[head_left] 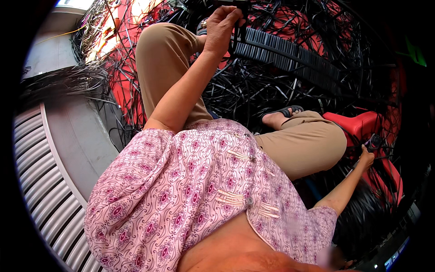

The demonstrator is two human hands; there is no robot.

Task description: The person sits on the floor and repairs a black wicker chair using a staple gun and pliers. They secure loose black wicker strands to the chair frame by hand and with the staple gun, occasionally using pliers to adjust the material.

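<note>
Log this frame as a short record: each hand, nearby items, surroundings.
Left hand: fingers drawn together near the ribbed black panel; anything pinched is unclear
Right hand: grip closed on a dark round-ended object, beside a red plastic piece
Strewn about: tangled black strips, over a red surface
Picture's left: grey slatted structure

No lettering can be read with certainty. Near the lower right rim, small pale marks that look like a line of print stand on a dark surface [386,240], too small and blurred to make out, and just beyond them a blue panel [396,259] carries light streaks that cannot be told as words or figures. By the upper right rim, a green patch [415,52] glows, too indistinct to tell whether it is a sign.
</note>
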